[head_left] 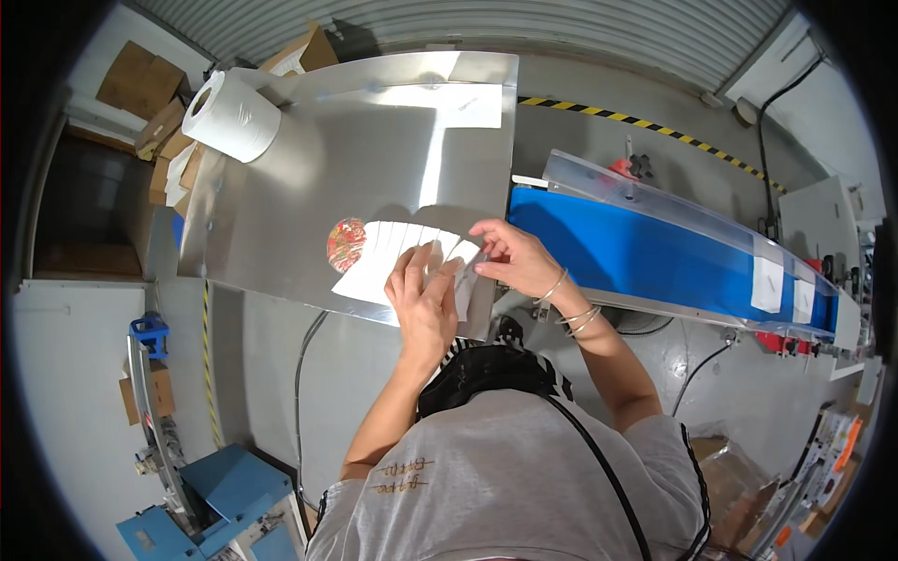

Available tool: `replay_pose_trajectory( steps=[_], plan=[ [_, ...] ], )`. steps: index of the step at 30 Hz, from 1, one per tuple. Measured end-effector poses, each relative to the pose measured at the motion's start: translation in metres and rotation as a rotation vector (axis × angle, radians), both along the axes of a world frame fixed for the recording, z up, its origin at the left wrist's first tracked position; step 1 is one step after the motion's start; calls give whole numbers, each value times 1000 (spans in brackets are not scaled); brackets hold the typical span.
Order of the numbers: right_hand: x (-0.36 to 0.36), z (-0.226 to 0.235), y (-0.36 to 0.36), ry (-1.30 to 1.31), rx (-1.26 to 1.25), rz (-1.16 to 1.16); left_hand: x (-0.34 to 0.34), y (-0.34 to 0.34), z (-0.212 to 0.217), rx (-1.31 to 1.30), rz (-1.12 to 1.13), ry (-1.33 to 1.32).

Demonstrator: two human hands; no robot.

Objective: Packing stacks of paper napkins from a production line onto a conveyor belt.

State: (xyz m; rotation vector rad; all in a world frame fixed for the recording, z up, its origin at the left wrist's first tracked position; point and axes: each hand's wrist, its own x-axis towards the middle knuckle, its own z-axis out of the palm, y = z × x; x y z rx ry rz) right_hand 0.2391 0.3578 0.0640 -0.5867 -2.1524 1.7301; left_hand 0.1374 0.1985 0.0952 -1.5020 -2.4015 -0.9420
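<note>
A row of overlapping white paper sheets or flat packets (pixel 379 254) lies fanned out near the front edge of the metal table. My left hand (pixel 423 294) rests on them with its fingers stretched out over the paper. By the right end of the fan is my right hand (pixel 519 260), its thumb and forefinger apart with a gap between them; nothing shows in its grasp. Touching the left end of the fan is a round piece with a red, mottled pattern (pixel 347 245). Part of the paper is hidden under my left hand.
The metal table (pixel 309 178) carries a large white roll (pixel 234 117) at its far left and a white sheet (pixel 472 106) at the far right. To the right runs a blue conveyor belt (pixel 645 243) with white packets (pixel 767 283) near its end. Cardboard boxes (pixel 140 79) stand left.
</note>
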Motion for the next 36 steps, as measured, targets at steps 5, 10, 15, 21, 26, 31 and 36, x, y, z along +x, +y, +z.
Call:
replay_pose_trajectory(
  steps=[5,10,15,21,26,31,36],
  plan=[
    [-3,-15,11,169,499,69,-6,-3,6,-3,-15,-14],
    [6,-13,6,62,190,90,-11,-5,0,-39,-27,-25],
    [4,-19,7,53,210,89,-9,-6,1,-34,-52,-12],
    [44,-34,14,102,-47,46,-12,-6,-1,-37,36,-28],
    [108,-45,55,-229,202,-571,-14,-8,-3,-6,65,24],
    [182,-74,103,-450,799,-905,-14,-4,-11,48,55,22],
    [127,-27,69,-295,1023,-710,-14,-7,-12,75,33,58]
  ],
)
